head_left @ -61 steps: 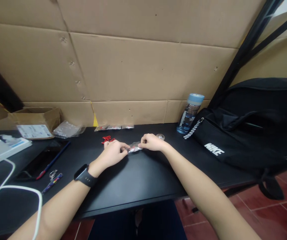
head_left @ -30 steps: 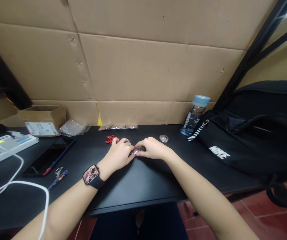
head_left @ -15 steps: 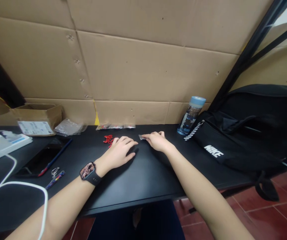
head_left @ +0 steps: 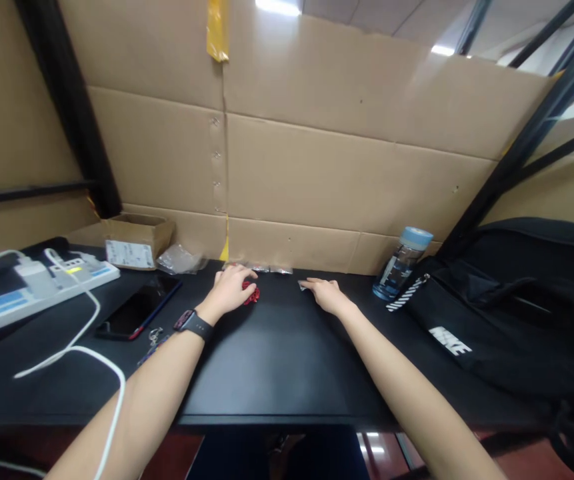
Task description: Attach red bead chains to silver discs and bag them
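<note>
Your left hand [head_left: 229, 288] lies on the black desk [head_left: 277, 367] with its fingers curled over a small red tangle [head_left: 251, 294] (whether they pinch it or only cover it, you cannot tell). Your right hand [head_left: 327, 295] rests flat, fingers stretched out, fingertips on a small clear packet [head_left: 303, 285]. A row of similar packets [head_left: 267, 269] lies just behind, against the cardboard wall [head_left: 317, 173]. Left of your watch-bearing wrist sit a phone [head_left: 134, 310] and a power strip [head_left: 31, 290] with its white cable. To the right stand a blue-capped bottle [head_left: 403, 263] and a black bag [head_left: 507, 313].
</note>
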A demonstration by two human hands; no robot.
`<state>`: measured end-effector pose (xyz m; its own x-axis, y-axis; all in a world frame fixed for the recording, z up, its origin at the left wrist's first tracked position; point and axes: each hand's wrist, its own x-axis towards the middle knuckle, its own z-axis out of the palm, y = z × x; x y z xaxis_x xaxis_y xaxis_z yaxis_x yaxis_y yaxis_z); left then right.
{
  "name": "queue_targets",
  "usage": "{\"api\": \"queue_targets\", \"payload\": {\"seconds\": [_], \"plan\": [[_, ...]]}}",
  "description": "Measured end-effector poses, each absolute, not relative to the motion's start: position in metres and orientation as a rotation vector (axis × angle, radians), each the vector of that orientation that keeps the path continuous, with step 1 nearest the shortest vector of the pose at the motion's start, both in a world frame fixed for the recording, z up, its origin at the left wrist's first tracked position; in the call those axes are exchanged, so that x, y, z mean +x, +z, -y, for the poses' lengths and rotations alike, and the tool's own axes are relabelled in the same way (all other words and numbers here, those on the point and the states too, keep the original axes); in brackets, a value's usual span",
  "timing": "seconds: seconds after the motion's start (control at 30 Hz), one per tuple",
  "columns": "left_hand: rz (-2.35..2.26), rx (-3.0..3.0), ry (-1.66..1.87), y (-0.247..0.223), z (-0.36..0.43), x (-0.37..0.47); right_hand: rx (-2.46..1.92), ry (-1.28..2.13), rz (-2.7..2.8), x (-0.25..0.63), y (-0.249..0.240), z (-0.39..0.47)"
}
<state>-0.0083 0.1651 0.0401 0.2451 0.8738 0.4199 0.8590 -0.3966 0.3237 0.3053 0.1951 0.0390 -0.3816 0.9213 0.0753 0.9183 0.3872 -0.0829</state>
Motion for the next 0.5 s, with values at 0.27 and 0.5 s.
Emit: {"api": "queue_targets", "payload": {"seconds": [0.27, 0.5], "plan": [[-1.776, 2.373, 0.906, 0.032, -0.175, -0.024, -1.584, 0.084, 2.497, 0.283, 0.059, -0.241], [-1.706, 2.351, 0.826, 0.039, -0.170, -0.028, -1.654, -0.025, 2.335, 0.297, 0.065, -0.228]]}}
